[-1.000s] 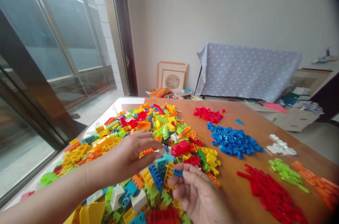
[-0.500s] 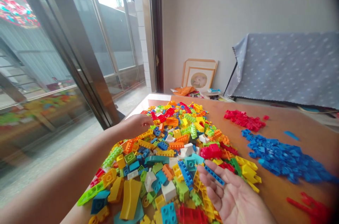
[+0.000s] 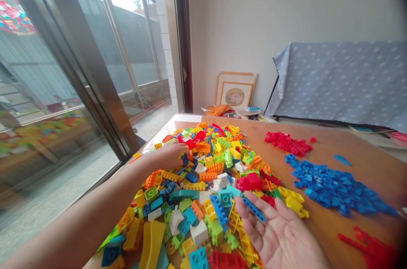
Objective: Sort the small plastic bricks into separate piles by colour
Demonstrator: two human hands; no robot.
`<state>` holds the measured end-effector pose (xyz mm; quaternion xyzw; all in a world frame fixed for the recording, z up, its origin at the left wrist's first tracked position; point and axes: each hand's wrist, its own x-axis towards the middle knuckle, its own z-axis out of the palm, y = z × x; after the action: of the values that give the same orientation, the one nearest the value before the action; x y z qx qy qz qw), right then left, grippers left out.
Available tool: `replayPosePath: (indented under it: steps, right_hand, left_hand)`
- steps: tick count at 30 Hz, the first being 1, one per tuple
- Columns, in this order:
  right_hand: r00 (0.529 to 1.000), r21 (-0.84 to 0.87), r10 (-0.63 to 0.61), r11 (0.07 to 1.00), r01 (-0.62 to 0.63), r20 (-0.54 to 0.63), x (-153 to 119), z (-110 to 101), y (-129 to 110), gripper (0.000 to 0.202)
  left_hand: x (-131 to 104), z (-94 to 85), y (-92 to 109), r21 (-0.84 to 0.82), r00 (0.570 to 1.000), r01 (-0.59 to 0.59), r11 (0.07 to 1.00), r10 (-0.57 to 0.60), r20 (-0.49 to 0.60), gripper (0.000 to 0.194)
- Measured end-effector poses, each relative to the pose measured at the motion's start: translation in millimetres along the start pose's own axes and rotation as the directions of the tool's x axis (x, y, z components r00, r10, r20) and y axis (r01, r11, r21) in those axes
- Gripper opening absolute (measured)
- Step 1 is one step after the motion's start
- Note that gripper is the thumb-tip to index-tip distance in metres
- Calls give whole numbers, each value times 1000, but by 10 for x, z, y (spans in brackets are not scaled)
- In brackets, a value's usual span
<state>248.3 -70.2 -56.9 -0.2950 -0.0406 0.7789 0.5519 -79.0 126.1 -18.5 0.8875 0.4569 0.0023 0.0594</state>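
Blue plastic strip (image 3: pixel 254 210), thin & straight w/ a row of small holes, lies across the fingers of the R hand (image 3: pixel 280 226). That palm's up, fingers loosely uncurled, so the strip is resting, not pinched. L hand (image 3: pixel 174 154) is over the far L part of the block pile (image 3: pixel 199 233), back up, fingers dipping in; tips partly hidden, so can't tell if they grip anything. A dark blue pc (image 3: pixel 185 160) sits right by them. L forearm slants in from bottom L, low over the near blocks.

Pile = glossy hard plastic, mixed colours: studded bricks, ridged bars, hollow cubes, plus a smooth curved yellow slab (image 3: pixel 151 241) & a long turquoise pc (image 3: pixel 183 194) nr the middle.

Table (image 3: pixel 365 146) is brown, smooth, a bit shiny, w/ bright glare at the far L corner. Sorted by colour on its R side: a red heap (image 3: pixel 288 143) at the back, a bigger blue heap (image 3: pixel 337 186) nearer, one loose blue pc (image 3: pixel 342 160) just beyond it, & more red pcs (image 3: pixel 372 245), blurry, at lower R.

Bkgd: plain pale wall (image 3: pixel 238 14), wood-edged frames (image 3: pixel 235 88) leaning on it, grey-blue dotted cloth (image 3: pixel 343 82) draped to the R, tall metal-framed glass (image 3: pixel 104 27) on the L.
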Motion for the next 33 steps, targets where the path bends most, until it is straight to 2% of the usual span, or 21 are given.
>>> replayPosePath:
  steps: [10, 18, 24, 29, 33]
  right_hand:
    - [1000, -30, -21, 999, 21, -5, -3, 25, 29, 48]
    - [1000, 8, -20, 1000, 20, -6, -29, 69, 15, 43]
    - [996, -73, -75, 995, 71, -55, -44, 74, 52, 38]
    - [991, -109, -77, 992, 65, -113, -49, 115, 64, 42]
    - [992, -135, -90, 988, 78, -91, -65, 148, 45, 41]
  left_hand:
    - [33, 52, 111, -39, 1000, 14, 999, -13, 25, 43]
    - [69, 74, 84, -63, 1000, -10, 998, 11, 27, 36]
    - [67, 66, 105, -91, 999, -18, 996, 22, 46, 40]
    - [54, 79, 119, -57, 998, -59, 997, 58, -18, 34]
    - [51, 90, 106, -9, 996, -77, 997, 77, -39, 31]
